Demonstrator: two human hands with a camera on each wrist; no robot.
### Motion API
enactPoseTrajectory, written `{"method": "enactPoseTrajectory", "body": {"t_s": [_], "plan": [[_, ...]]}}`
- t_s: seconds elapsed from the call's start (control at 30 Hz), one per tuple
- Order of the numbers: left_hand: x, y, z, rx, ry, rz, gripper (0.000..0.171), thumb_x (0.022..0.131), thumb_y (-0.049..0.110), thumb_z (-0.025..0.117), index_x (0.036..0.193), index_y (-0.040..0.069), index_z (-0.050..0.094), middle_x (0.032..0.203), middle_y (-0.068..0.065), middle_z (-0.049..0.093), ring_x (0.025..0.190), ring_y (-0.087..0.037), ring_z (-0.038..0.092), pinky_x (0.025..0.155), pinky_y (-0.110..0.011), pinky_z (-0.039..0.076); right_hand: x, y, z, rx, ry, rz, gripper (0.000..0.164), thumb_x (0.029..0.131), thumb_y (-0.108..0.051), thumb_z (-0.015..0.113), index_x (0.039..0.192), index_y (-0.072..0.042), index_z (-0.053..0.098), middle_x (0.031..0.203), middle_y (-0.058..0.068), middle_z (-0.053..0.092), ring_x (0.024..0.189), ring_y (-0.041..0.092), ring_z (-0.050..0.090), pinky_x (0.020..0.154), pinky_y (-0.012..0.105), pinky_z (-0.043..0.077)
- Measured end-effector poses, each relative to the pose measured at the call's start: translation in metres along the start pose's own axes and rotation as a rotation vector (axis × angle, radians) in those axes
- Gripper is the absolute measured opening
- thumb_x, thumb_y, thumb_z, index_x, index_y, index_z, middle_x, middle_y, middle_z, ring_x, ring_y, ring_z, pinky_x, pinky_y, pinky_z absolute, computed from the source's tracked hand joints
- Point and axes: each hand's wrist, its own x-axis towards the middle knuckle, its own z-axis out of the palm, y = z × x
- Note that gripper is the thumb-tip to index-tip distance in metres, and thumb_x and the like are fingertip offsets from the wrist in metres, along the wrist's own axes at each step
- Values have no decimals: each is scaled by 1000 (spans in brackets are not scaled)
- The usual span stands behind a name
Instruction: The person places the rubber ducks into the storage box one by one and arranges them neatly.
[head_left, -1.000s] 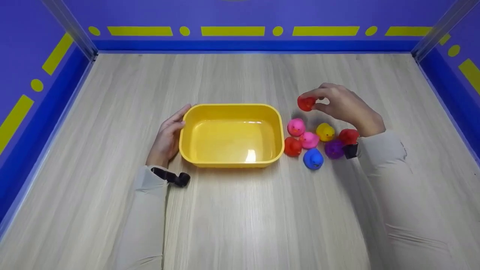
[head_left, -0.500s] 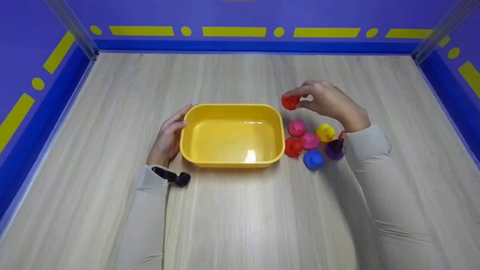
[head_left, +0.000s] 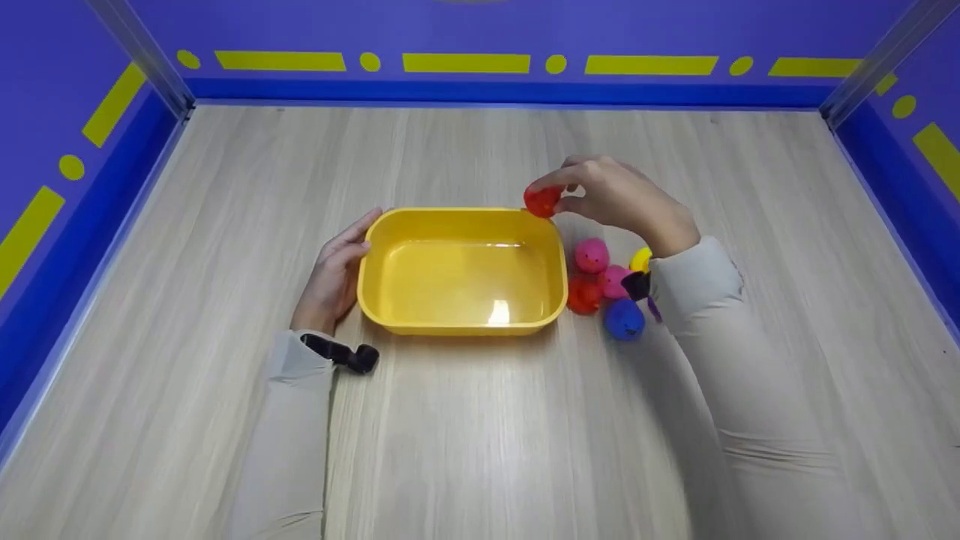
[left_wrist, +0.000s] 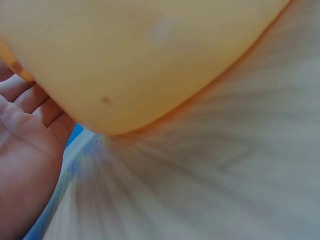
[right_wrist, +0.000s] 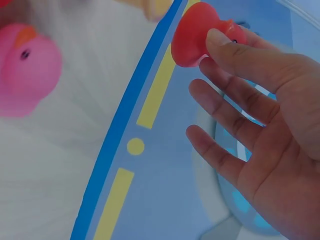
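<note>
A yellow plastic tub (head_left: 461,289) stands on the table with nothing inside. At its left end my left hand (head_left: 335,274) holds the side, thumb at the rim and fingers along the outer wall; the left wrist view shows the palm facing the tub wall (left_wrist: 150,60). Between thumb and index finger, my right hand (head_left: 619,196) pinches a red rubber duck (head_left: 541,201) above the tub's far right corner. In the right wrist view the duck (right_wrist: 196,37) is tilted, with its base toward the left, and the other fingers (right_wrist: 215,150) are spread apart from it.
Right of the tub lie two pink ducks (head_left: 592,256), a red duck (head_left: 583,295) close to its wall, and a blue duck (head_left: 625,320). The right sleeve (head_left: 697,285) partly covers a yellow duck (head_left: 640,259) and a purple one. Blue walls (head_left: 480,90) border the table.
My right hand has moved left with the red duck, from above the other ducks to the tub's far right corner. Its sleeve now hides another red duck. The left hand and tub stay put.
</note>
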Motion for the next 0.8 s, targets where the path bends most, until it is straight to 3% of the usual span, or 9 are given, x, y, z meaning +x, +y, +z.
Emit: {"method": "enactPoseTrajectory", "body": {"t_s": [0.27,0.5,0.8], "plan": [[0,0,0,-2,6,1,53,93,-5,36,145,-5,32,154,-16,32,135,-16,43,111,-28,38,15,-15,4,-4,-12,-55,38,86,-4,68,120,-20,69,111,2,69,100,19,64,90,34,56],[-1,2,0,23,10,-6,53,93,-4,35,146,-5,32,155,-15,31,131,-14,45,106,-24,44,26,-28,8,-4,-51,-53,37,87,-7,67,122,-21,68,112,3,68,100,20,62,90,33,56],[-1,0,1,23,-1,-9,54,92,-5,36,145,-7,31,156,-17,30,142,-21,32,112,-27,37,40,-44,21,0,-79,-95,35,88,-8,67,121,-21,68,110,4,68,99,21,62,91,33,55]]}}
